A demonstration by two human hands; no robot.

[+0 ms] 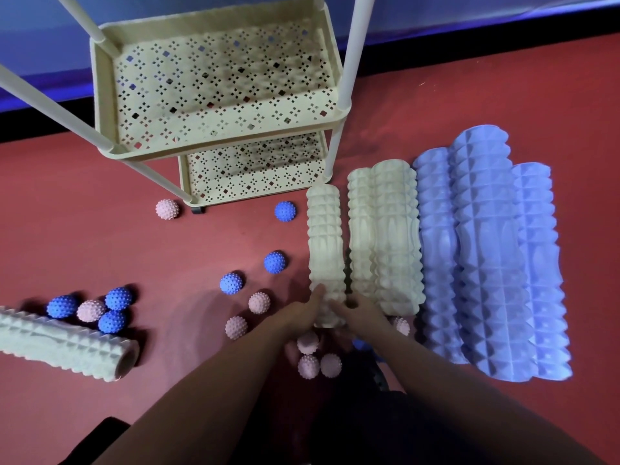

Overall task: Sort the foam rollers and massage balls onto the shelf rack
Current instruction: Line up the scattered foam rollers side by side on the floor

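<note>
Red floor [100, 229] — both grips round cream roller [326, 250]

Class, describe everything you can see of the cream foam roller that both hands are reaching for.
The cream foam roller is a long cylinder, apparently of foam, moulded with ridged and diamond-shaped bumps. It lies flat on the red floor, pointing away from the person, left of two more cream rollers. Its far end sits near the shelf rack; the left hand and right hand curl round its near end. It looks undamaged.
</note>
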